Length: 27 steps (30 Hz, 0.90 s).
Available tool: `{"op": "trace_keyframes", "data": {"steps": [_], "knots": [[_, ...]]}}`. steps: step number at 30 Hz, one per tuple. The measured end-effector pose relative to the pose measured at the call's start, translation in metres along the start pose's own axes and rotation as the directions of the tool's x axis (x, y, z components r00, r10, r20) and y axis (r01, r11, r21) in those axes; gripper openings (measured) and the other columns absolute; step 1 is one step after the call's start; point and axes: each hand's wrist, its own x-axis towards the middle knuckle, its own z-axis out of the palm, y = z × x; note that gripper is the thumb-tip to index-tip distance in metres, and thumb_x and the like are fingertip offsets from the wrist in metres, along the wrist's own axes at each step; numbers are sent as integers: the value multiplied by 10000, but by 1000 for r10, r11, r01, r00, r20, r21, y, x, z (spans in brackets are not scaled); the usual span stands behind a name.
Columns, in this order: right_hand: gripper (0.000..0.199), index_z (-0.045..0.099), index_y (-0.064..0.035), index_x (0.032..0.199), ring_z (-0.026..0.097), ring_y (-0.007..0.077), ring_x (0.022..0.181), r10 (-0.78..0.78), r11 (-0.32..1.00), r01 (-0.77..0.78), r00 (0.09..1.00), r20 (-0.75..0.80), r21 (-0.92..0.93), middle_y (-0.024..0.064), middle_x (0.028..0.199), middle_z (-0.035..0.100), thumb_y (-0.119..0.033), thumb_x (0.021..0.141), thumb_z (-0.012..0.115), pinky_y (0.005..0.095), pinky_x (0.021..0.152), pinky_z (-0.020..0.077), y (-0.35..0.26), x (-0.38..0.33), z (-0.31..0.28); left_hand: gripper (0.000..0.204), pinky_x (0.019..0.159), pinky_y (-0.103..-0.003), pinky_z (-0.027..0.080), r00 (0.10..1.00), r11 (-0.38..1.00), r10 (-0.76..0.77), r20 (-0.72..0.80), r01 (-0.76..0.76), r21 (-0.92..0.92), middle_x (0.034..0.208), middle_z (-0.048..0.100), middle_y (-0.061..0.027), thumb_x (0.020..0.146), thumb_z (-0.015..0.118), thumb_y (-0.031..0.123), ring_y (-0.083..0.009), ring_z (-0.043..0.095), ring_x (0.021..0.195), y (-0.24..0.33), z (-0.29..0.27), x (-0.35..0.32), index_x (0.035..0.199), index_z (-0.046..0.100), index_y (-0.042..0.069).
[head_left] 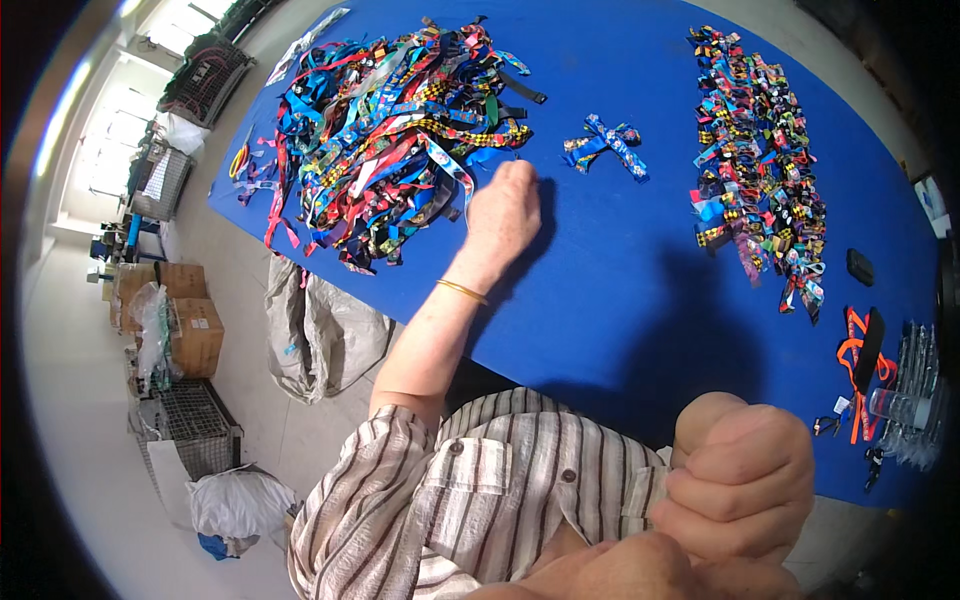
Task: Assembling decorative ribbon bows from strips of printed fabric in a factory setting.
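Observation:
My left hand (505,215) reaches out over the blue table (620,290), its fingers curled at the near edge of a big loose pile of colourful patterned ribbons (390,130); whether it pinches a ribbon is hidden. A thin gold bangle sits on that wrist. My right hand (745,480) is close to the camera at the lower right, fingers folded into a fist with nothing seen in it. One finished ribbon bow (605,145) lies alone right of my left hand. A long heap of finished bows (760,160) lies further right.
A black lanyard with orange strap (862,355) and clear plastic bags (910,395) lie at the table's right end, and a small black object (860,266). On the floor left: grey sacks (315,325), cardboard boxes (185,310), wire cages (195,425), a white bag (240,500).

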Motion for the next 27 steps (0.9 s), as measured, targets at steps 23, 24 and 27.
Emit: {"op": "trace_keyframes", "data": {"steps": [23, 24, 27], "knots": [[42, 613, -64, 744, 499, 120, 415, 144, 986, -158, 968, 207, 56, 18, 569, 592, -48, 730, 576, 240, 404, 326, -4, 4, 0, 193, 585, -443, 515, 932, 967, 256, 256, -251, -55, 840, 545, -140, 786, 615, 58, -347, 617, 707, 49, -32, -47, 950, 513, 60], [42, 613, -64, 744, 499, 120, 415, 141, 986, -157, 967, 212, 62, 18, 569, 592, -48, 730, 576, 240, 404, 326, -1, 4, 1, 181, 576, -441, 510, 929, 959, 283, 240, -265, -103, 836, 541, -141, 797, 615, 62, -344, 615, 696, 54, -34, -51, 946, 512, 59], [101, 639, -48, 792, 585, 193, 569, 206, 962, -266, 864, 460, 68, 52, 756, 620, -87, 699, 651, 297, 524, 445, 16, 20, -15, 145, 561, -423, 499, 924, 935, 333, 189, -298, -193, 821, 521, -127, 837, 610, 76, -325, 603, 650, 71, -44, -56, 948, 519, 55]]}}
